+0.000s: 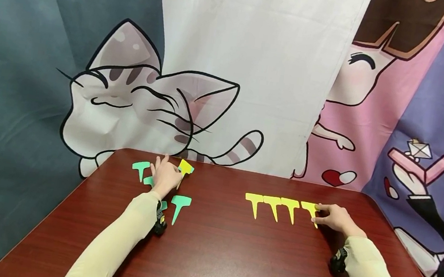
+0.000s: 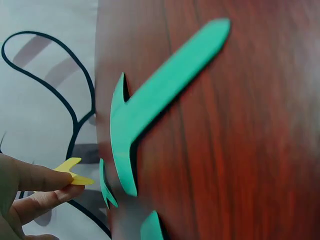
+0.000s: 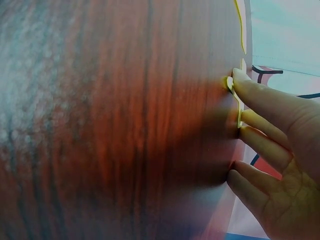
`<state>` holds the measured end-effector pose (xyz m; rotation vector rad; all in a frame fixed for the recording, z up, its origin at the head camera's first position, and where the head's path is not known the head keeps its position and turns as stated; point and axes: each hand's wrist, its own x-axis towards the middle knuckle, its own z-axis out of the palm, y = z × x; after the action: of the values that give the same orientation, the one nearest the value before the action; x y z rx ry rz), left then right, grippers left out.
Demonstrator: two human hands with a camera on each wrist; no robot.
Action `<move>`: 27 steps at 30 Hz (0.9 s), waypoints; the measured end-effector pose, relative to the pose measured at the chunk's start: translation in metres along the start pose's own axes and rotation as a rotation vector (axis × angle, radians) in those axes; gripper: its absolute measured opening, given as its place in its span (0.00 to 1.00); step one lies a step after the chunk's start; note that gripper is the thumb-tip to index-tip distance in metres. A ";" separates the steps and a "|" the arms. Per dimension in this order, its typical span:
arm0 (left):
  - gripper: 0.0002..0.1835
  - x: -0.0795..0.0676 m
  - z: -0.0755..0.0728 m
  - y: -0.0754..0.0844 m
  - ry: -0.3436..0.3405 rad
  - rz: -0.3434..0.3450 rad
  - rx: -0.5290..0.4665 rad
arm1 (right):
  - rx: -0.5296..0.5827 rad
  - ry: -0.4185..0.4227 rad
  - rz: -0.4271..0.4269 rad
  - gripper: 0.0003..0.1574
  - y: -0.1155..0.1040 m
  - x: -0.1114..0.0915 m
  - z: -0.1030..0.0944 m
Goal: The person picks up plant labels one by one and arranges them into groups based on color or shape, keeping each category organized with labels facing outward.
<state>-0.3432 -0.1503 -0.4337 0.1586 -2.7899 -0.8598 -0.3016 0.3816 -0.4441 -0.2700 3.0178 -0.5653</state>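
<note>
While the left hand (image 1: 165, 177) pinches a yellow tag (image 1: 186, 167) near green tags (image 1: 181, 201) toward the table's (image 1: 223, 255) far left corner, the right hand (image 1: 336, 219) grips a second yellow tag (image 1: 308, 206) nearer the right edge, apparently to align it with the row of three (image 1: 272, 201).

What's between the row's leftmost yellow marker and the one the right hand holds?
In the head view, two more yellow markers lie side by side between the leftmost marker and the held marker in the right hand.

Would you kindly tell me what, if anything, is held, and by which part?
Left grip: yellow T-shaped tag, pinched by its broad head. Right grip: another yellow T-shaped tag, by stem tip and right head end.
</note>
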 end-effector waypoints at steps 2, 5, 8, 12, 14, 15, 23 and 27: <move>0.16 -0.002 0.001 0.003 -0.004 0.004 -0.002 | 0.005 -0.006 0.003 0.45 0.000 0.000 0.000; 0.16 -0.005 0.003 0.009 -0.006 0.019 -0.005 | 0.009 -0.011 0.006 0.46 -0.001 0.000 0.000; 0.17 -0.008 0.005 0.015 -0.006 0.026 -0.014 | 0.006 -0.007 0.000 0.45 -0.001 -0.001 0.000; 0.17 -0.013 0.008 0.023 -0.014 0.031 -0.029 | -0.002 0.000 -0.010 0.45 -0.001 0.000 0.000; 0.17 -0.015 0.009 0.028 -0.017 0.037 -0.037 | -0.002 0.002 -0.012 0.45 -0.001 0.000 0.000; 0.18 -0.016 0.010 0.029 -0.019 0.039 -0.036 | -0.001 0.003 -0.011 0.44 -0.001 0.000 -0.001; 0.16 -0.022 0.020 0.044 -0.045 0.047 -0.040 | -0.010 0.010 -0.019 0.44 -0.003 -0.001 -0.002; 0.16 -0.025 0.028 0.050 -0.060 0.056 -0.033 | -0.015 0.022 -0.022 0.44 -0.003 -0.001 -0.002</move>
<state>-0.3277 -0.0897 -0.4319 0.0494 -2.8193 -0.9110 -0.3006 0.3798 -0.4415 -0.3005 3.0453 -0.5517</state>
